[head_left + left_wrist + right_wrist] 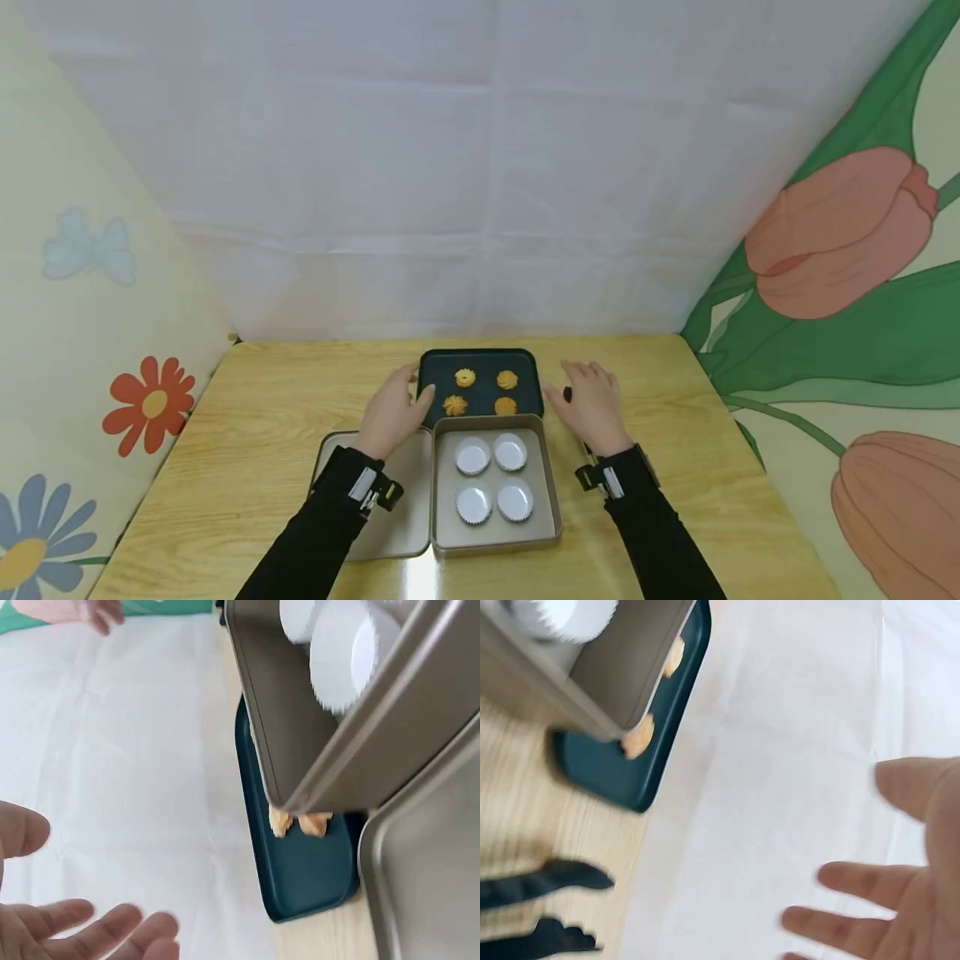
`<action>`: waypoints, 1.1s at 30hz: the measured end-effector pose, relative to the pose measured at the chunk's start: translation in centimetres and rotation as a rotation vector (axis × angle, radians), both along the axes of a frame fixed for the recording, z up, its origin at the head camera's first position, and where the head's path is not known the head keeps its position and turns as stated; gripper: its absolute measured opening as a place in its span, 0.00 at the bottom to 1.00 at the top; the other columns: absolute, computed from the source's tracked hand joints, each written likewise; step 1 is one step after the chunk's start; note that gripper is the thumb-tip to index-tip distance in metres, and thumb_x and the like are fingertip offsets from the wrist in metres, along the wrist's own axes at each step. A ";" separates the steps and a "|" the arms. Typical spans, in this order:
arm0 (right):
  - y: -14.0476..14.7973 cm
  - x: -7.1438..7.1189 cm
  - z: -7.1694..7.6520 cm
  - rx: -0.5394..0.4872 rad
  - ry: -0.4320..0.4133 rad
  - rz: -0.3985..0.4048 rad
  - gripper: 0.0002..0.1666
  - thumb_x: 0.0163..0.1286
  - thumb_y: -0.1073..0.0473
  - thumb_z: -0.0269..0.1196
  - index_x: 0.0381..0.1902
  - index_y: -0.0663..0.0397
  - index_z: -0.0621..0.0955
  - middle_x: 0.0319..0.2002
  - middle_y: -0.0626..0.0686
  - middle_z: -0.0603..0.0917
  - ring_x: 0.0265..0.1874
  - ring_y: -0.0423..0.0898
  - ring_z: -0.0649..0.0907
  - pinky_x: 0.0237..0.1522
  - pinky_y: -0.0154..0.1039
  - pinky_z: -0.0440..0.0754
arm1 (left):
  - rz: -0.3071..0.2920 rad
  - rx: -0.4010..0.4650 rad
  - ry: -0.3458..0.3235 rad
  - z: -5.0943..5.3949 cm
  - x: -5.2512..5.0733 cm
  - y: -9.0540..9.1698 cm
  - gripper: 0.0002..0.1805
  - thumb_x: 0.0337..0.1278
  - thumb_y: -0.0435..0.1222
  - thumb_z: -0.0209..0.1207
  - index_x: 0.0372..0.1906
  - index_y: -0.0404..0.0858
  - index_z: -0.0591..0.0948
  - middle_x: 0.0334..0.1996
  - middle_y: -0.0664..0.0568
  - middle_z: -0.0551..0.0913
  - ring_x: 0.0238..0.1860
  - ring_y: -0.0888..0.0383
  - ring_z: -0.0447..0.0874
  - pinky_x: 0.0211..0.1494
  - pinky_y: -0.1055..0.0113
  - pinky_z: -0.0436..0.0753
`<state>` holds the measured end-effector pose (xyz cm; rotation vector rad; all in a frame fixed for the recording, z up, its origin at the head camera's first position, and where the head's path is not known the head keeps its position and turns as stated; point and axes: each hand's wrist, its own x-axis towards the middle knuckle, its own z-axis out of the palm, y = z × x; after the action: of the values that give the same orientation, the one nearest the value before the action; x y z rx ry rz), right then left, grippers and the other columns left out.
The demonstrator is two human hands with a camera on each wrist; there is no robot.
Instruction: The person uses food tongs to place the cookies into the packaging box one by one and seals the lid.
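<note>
A dark green tray [483, 392] holds several piped cookies [507, 380]. In front of it stands a square metal baking pan [495, 537] with several white fluted paper cups [472, 457]. My left hand [393, 412] is at the tray's left side, thumb and fingers spread; whether it touches the rim cannot be told. In the left wrist view its fingers [97, 934] hold nothing. Right of the tray, my right hand [592, 408] hovers with loose, spread fingers [862, 885]. Black-tipped tongs [547, 881] lie on the table below it, mostly hidden in the head view.
A shallow metal lid or tray [397, 521] lies left of the baking pan, partly under my left forearm. The wooden table [247, 450] ends at a white cloth backdrop [480, 208]. Printed flower panels [840, 233] stand at both sides.
</note>
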<state>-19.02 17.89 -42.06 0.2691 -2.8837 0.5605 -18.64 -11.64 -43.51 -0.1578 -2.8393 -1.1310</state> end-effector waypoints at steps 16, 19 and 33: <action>4.9 4.0 -4.9 0.035 -0.324 -0.245 0.44 0.62 0.46 0.58 0.59 0.79 0.60 0.51 0.77 0.68 0.49 0.73 0.69 0.42 0.62 0.70 | 0.012 0.097 -0.278 -4.6 6.2 2.0 0.23 0.54 0.41 0.55 0.46 0.23 0.71 0.25 0.45 0.78 0.22 0.56 0.74 0.24 0.63 0.72; 5.2 4.0 -6.4 0.022 -0.379 -0.286 0.47 0.61 0.45 0.59 0.61 0.78 0.56 0.53 0.78 0.65 0.52 0.73 0.66 0.44 0.64 0.68 | 0.005 -0.038 -0.222 -5.1 6.8 2.7 0.23 0.51 0.41 0.57 0.43 0.24 0.72 0.25 0.41 0.79 0.23 0.53 0.76 0.24 0.60 0.73; 5.3 3.4 -9.6 0.066 -0.326 -0.328 0.35 0.54 0.46 0.65 0.43 0.75 0.71 0.36 0.68 0.74 0.37 0.63 0.75 0.32 0.55 0.74 | 0.074 -0.357 -0.140 -7.9 7.6 4.3 0.16 0.48 0.30 0.52 0.44 0.25 0.70 0.16 0.42 0.75 0.17 0.46 0.76 0.17 0.53 0.71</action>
<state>-15.64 23.24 -51.69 -0.3119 -3.1618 0.4868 -11.08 -7.32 -51.39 0.0061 -3.1175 -0.6363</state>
